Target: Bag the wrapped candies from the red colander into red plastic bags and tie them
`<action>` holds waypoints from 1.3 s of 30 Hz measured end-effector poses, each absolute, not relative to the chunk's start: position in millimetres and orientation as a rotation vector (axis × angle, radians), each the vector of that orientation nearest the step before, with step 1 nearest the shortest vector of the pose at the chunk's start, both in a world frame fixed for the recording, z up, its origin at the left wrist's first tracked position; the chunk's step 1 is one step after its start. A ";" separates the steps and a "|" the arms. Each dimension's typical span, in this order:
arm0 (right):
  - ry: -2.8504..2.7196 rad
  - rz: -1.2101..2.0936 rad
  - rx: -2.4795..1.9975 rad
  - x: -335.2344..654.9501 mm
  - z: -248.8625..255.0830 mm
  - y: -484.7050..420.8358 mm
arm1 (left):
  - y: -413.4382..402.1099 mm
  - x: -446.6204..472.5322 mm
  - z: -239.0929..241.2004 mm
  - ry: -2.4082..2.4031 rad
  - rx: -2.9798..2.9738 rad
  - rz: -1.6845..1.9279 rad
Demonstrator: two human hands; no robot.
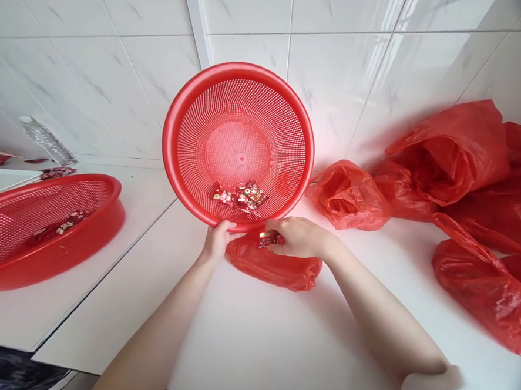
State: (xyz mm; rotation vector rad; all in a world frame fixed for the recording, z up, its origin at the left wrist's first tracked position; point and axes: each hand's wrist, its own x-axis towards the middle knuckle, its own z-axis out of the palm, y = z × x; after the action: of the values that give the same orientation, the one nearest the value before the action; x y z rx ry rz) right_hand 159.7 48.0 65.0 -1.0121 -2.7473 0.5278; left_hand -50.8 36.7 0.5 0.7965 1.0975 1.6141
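The red basket (238,143) is tilted up at the bench's (251,341) middle, its near rim pinched by the left hand (217,239). The right hand's (295,235) grip is closed on wrapped candies (270,238) above a red bag (274,266); they are best released low over the rim.

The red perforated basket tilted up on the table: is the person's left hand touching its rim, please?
Touching. The head view shows the left hand with fingers curled over the lower rim of the red basket, holding it tilted.

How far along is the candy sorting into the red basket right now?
Done: a few wrapped candies lie in the tilted red basket. In hand: left hand grips its rim; right hand holds candies over a small red bag. Left: several red bags remain.
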 end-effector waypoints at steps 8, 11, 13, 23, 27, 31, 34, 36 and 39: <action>-2.703 0.638 -0.926 161.5 61.7 48.8 | 35.2 -50.4 -3.4 1.069 0.847 1.689; -2.661 0.719 -0.862 160.2 60.4 48.6 | 35.4 -50.0 -7.2 1.067 0.840 1.710; -2.636 0.757 -0.827 158.7 58.3 49.6 | 34.7 -48.8 -8.5 1.067 0.842 1.698; -2.492 0.508 -0.899 159.5 64.9 49.1 | 29.0 -38.8 0.7 1.010 0.823 1.552; -2.389 0.459 -0.799 159.0 58.6 54.0 | 21.3 -30.9 5.1 0.983 0.843 1.449; -2.410 0.424 -0.665 153.8 48.6 60.4 | 12.9 -22.2 7.9 0.919 0.864 1.380; -2.380 0.163 -0.774 149.9 44.9 62.2 | 9.8 -18.8 8.8 0.886 0.864 1.351; -2.359 -0.003 -0.897 148.8 43.5 62.6 | 9.6 -18.6 8.0 0.874 0.862 1.344; -2.321 -0.114 -1.006 148.7 41.1 63.8 | 10.7 -20.2 5.1 0.860 0.863 1.337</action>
State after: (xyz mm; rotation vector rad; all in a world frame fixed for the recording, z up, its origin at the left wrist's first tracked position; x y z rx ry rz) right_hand 148.7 63.8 41.1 -1.0060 -2.3210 -0.1139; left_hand -20.2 10.7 5.1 0.8626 0.8601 1.3366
